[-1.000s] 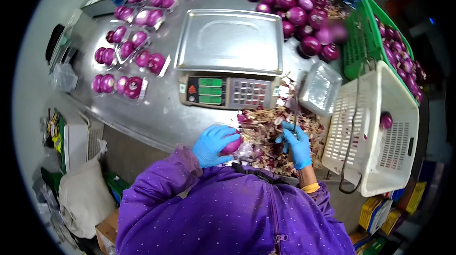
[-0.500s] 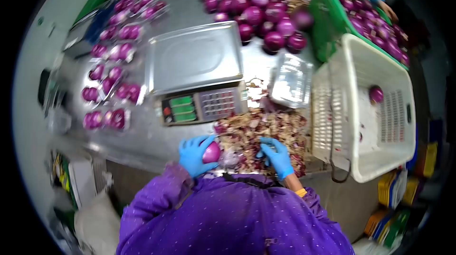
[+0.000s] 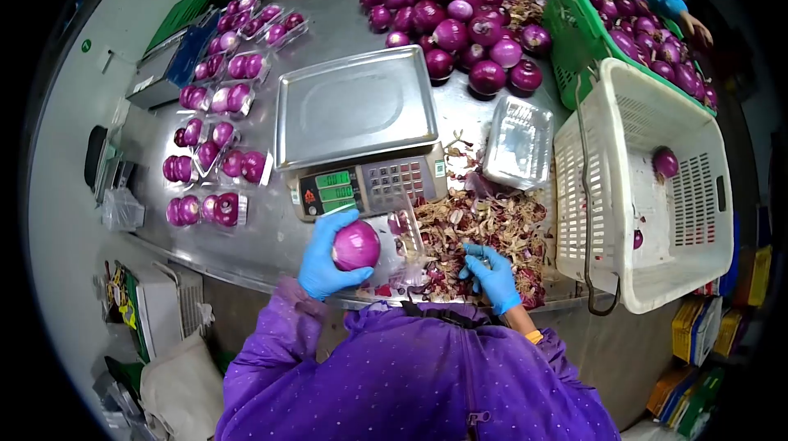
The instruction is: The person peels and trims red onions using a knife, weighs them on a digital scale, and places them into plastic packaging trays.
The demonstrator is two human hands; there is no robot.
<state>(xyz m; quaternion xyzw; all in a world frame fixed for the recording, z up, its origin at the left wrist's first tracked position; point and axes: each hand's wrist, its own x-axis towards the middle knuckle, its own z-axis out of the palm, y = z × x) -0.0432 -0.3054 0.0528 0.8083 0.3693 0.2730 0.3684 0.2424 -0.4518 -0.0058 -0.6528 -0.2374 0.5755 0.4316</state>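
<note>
My left hand (image 3: pixel 322 264), in a blue glove, is closed around a red onion (image 3: pixel 355 245) at the table's near edge. Just right of that onion lies a clear plastic tray (image 3: pixel 408 237), partly over the peelings. My right hand (image 3: pixel 494 278), also gloved in blue, hovers at the pile of dry onion skins (image 3: pixel 460 223). Its fingers are bent together; whatever they may hold is too small to make out. A scale (image 3: pixel 357 108) with a metal pan and green displays stands beyond my left hand.
Packed onions in clear trays (image 3: pixel 234 98) line the left side. Loose red onions (image 3: pixel 450 34) are heaped at the back. Stacked clear trays (image 3: pixel 519 144) lie right of the scale. A white crate (image 3: pixel 579 219) and a full green crate (image 3: pixel 566 47) stand right; another person's hand (image 3: pixel 696 29) is beyond.
My left hand has raised the onion slightly and turned it, showing more of it. The clear tray beside it shows more plainly. My right hand stays over the skins. The whole view has shifted slightly.
</note>
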